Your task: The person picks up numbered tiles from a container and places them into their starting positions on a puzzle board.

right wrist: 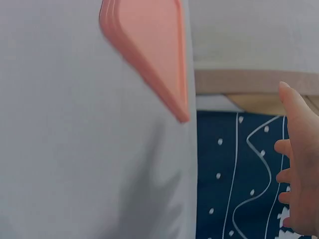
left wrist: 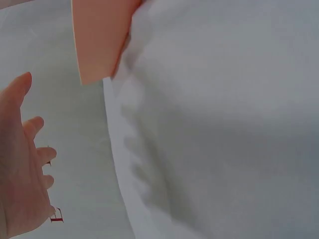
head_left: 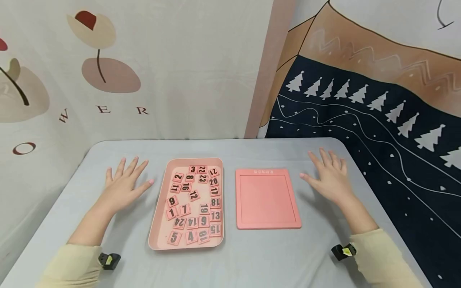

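A pink tray (head_left: 154,236) holds loose square number tiles (head_left: 193,195) in black print, scattered at various angles. To its right lies a flat pink puzzle board (head_left: 268,200) with a raised border and small lettering along its top edge. My left hand (head_left: 124,185) hovers to the left of the tray with fingers spread, holding nothing. On the board's right, my right hand (head_left: 329,180) is spread in the same way, apart from the board. The left wrist view shows the left hand (left wrist: 22,164) beyond the tray's side, and the right wrist view shows the right hand (right wrist: 301,169) with the board's corner.
A pale cloth covers the table (head_left: 230,264), with rounded far corners. Behind it hangs a light curtain (head_left: 201,80) with flower prints, and at the right a dark fabric (head_left: 360,132) with white trees. Each wrist carries a small black camera (head_left: 109,261).
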`<state>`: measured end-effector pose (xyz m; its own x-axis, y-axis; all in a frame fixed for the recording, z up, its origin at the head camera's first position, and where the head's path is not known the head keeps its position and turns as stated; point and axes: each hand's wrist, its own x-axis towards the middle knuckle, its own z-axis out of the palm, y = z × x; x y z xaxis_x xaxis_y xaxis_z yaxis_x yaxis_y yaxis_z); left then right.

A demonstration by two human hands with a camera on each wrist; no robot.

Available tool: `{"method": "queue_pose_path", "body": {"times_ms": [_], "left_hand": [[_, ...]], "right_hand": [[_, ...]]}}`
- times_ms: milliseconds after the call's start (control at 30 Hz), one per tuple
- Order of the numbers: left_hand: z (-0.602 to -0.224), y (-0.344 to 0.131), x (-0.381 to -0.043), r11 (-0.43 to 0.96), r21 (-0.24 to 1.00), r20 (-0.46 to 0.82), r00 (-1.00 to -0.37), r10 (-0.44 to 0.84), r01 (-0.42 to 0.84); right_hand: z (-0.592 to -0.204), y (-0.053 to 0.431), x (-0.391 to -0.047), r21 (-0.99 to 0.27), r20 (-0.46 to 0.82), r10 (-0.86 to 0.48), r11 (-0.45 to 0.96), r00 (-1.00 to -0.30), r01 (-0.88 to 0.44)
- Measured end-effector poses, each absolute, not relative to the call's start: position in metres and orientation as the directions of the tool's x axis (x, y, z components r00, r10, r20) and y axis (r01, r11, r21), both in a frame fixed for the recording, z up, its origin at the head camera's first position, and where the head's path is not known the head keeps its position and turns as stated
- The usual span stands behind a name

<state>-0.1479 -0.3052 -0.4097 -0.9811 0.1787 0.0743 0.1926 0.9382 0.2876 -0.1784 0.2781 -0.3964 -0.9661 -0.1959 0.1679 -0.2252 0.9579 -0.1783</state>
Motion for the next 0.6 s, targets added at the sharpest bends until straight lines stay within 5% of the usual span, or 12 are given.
{"method": "queue_pose_path", "body": {"times_ms": [600], "left_hand": [[-0.423,-0.293,-0.139,0.782,0.566,0.176,-0.965,0.194,0.26]], "right_hand": [[-0.395,0.214,-0.159,-0.255,0.341,-0.319,0.874,-0.884,-0.414]]}}
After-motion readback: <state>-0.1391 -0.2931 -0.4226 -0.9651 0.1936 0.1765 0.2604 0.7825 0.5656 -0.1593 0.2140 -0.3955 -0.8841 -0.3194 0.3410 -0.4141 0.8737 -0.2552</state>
